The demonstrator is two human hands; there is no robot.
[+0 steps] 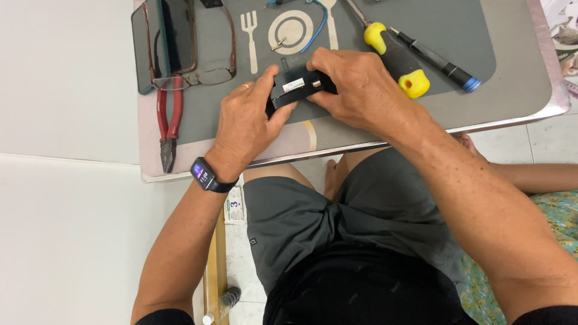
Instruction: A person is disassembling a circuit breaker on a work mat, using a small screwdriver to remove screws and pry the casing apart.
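Both hands clamped on small black box (299, 87) at worktop (512, 90) centre: left hand (244, 126) fingers pinch its left end, right hand (355, 87) covers the right. Risk: slip could knock the box into the yellow-handled screwdriver (397, 59) just right, rolling it off.

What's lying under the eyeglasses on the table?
A dark phone lies under the eyeglasses, resting on the grey mat. Red-handled pliers poke out below them; the upper ends of their handles are covered.
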